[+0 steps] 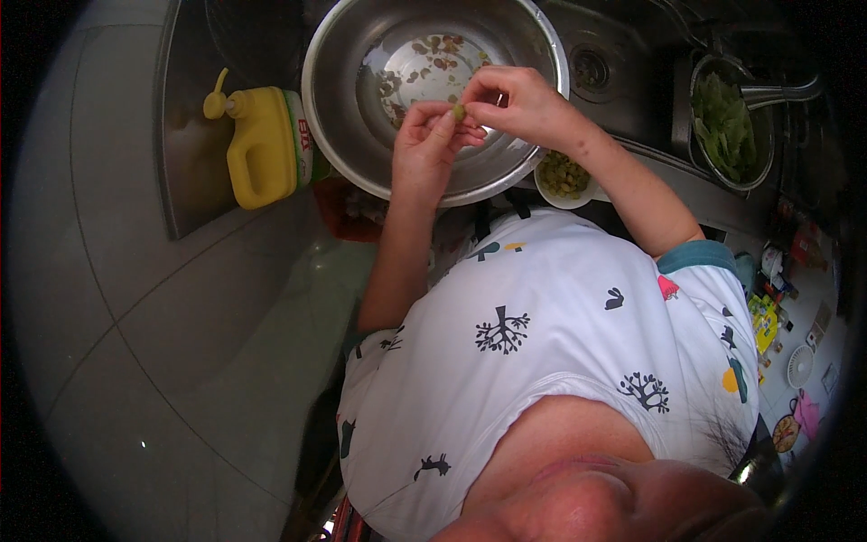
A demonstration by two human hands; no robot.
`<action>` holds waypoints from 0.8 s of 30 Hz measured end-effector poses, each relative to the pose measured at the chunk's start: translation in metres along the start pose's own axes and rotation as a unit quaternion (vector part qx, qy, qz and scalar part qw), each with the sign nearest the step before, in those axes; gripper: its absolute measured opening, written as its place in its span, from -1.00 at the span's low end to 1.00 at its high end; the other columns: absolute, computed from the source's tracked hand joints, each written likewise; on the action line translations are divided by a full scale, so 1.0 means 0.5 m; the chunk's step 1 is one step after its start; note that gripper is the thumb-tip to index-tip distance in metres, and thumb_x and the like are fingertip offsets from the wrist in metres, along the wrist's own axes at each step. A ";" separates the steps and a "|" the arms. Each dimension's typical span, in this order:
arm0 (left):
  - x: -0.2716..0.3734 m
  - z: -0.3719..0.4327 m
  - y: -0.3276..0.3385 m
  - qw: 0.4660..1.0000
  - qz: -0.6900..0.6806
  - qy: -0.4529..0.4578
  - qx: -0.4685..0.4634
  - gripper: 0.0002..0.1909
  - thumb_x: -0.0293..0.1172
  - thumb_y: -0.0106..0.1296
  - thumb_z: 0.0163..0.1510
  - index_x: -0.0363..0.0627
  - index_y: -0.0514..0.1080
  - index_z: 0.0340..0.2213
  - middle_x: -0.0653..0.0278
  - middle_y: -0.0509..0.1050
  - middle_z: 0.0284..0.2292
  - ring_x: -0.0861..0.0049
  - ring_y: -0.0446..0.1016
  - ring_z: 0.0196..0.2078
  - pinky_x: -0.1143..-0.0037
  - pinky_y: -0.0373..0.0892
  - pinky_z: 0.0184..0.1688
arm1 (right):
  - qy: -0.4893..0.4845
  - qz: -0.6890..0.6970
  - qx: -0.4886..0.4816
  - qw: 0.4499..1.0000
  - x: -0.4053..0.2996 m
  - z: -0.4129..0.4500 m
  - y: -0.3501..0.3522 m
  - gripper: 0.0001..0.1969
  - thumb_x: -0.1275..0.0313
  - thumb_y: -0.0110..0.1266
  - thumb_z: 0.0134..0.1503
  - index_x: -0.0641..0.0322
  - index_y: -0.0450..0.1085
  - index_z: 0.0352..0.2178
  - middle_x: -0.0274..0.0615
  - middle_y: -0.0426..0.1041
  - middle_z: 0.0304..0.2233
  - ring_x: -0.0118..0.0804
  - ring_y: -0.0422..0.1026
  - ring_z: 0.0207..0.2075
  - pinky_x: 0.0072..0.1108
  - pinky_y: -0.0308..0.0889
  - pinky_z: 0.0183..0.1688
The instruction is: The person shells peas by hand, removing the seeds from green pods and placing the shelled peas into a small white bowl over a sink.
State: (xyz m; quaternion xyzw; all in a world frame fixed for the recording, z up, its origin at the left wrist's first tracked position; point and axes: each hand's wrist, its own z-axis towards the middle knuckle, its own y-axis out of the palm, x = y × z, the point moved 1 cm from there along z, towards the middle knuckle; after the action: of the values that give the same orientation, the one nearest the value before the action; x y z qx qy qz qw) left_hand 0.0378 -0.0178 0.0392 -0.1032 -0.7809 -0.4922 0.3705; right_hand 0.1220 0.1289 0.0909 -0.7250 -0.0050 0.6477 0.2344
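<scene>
Above the large stainless steel basin (318, 135), my left hand (428, 146) pinches a small green bean-like piece (458, 112) between its thumb and fingers. My right hand (521, 101) meets it from the right, thumb and forefinger on the same piece. Brown and green bits, like skins or shelled pieces (443, 64), lie in shallow water in the basin. Close by my right forearm, a white bowl (563, 201) holds many small green pieces (562, 175). Part of that bowl is hidden under the forearm.
A yellow pump jug (261, 149) stands left of the basin. Right of the basin are a sink drain (589, 68) and a metal container (771, 146) of green leaves (725, 125) with a metal handle across it. A reddish bag (342, 217) sits below the basin's rim.
</scene>
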 end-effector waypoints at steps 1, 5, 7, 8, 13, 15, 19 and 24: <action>-0.001 0.000 0.001 1.000 -0.014 0.007 -0.005 -0.87 -0.52 -0.17 0.11 -0.25 0.27 -0.27 0.02 0.44 -0.36 0.30 0.48 -0.36 0.41 0.45 -0.30 | 0.014 -0.002 -0.014 1.000 -0.011 -0.002 -0.003 -0.86 0.46 0.06 -0.10 0.32 0.43 -0.47 -0.12 0.44 -0.54 -0.39 0.44 -0.48 -0.59 0.33 -0.38; -0.008 0.000 0.000 0.999 0.027 0.018 0.008 -0.87 -0.53 -0.18 0.11 -0.25 0.26 -0.27 0.02 0.43 -0.35 0.29 0.48 -0.36 0.41 0.45 -0.30 | 0.002 -0.019 -0.027 0.999 0.000 0.002 -0.007 -0.85 0.45 0.08 -0.12 0.31 0.43 -0.47 -0.15 0.45 -0.54 -0.40 0.43 -0.49 -0.60 0.32 -0.38; -0.008 0.000 0.003 0.999 0.032 0.022 0.000 -0.87 -0.54 -0.19 0.11 -0.26 0.25 -0.26 0.02 0.43 -0.36 0.28 0.48 -0.36 0.41 0.45 -0.30 | 0.019 -0.004 -0.040 0.999 0.012 0.006 -0.009 -0.86 0.46 0.09 -0.11 0.32 0.43 -0.48 -0.22 0.43 -0.53 -0.47 0.40 -0.47 -0.64 0.30 -0.38; -0.007 0.000 0.005 0.999 0.032 0.022 0.000 -0.87 -0.54 -0.19 0.11 -0.26 0.25 -0.26 0.02 0.43 -0.36 0.28 0.48 -0.36 0.41 0.45 -0.30 | 0.036 0.010 -0.053 0.998 0.015 0.006 -0.009 -0.88 0.48 0.10 -0.10 0.33 0.42 -0.49 -0.28 0.40 -0.52 -0.53 0.37 -0.46 -0.68 0.28 -0.37; -0.007 -0.003 0.008 0.999 0.032 0.024 0.013 -0.86 -0.53 -0.19 0.12 -0.27 0.24 -0.25 0.02 0.42 -0.35 0.28 0.48 -0.35 0.40 0.46 -0.28 | 0.057 -0.004 -0.049 0.997 -0.002 0.011 -0.007 -0.89 0.50 0.07 -0.10 0.35 0.41 -0.50 -0.28 0.42 -0.56 -0.54 0.36 -0.50 -0.68 0.29 -0.41; -0.006 -0.004 0.010 0.999 0.033 0.019 0.023 -0.85 -0.53 -0.19 0.12 -0.28 0.24 -0.25 0.02 0.42 -0.35 0.28 0.48 -0.34 0.40 0.46 -0.28 | 0.066 -0.024 -0.048 0.996 -0.001 0.012 -0.004 -0.89 0.50 0.05 -0.11 0.35 0.40 -0.51 -0.28 0.42 -0.57 -0.54 0.36 -0.51 -0.67 0.29 -0.43; 0.003 -0.007 0.020 0.998 0.022 -0.022 0.048 -0.84 -0.52 -0.19 0.12 -0.32 0.24 -0.25 0.05 0.42 -0.36 0.33 0.48 -0.35 0.42 0.46 -0.29 | 0.077 -0.018 -0.049 0.996 -0.001 0.012 -0.001 -0.89 0.49 0.04 -0.11 0.35 0.38 -0.52 -0.28 0.41 -0.59 -0.55 0.35 -0.53 -0.67 0.29 -0.45; 0.009 -0.009 0.012 0.997 0.069 -0.037 0.011 -0.81 -0.50 -0.22 0.13 -0.32 0.27 -0.22 0.05 0.42 -0.34 0.40 0.46 -0.37 0.49 0.44 -0.32 | 0.045 -0.045 -0.067 0.996 0.003 0.014 -0.003 -0.90 0.49 0.03 -0.10 0.34 0.37 -0.52 -0.29 0.41 -0.59 -0.57 0.35 -0.54 -0.68 0.28 -0.46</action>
State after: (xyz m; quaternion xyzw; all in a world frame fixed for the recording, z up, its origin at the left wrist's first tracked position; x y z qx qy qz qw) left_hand 0.0399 -0.0196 0.0474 -0.1706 -0.7903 -0.4528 0.3759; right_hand 0.1161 0.1331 0.0896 -0.7663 -0.0705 0.6016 0.2140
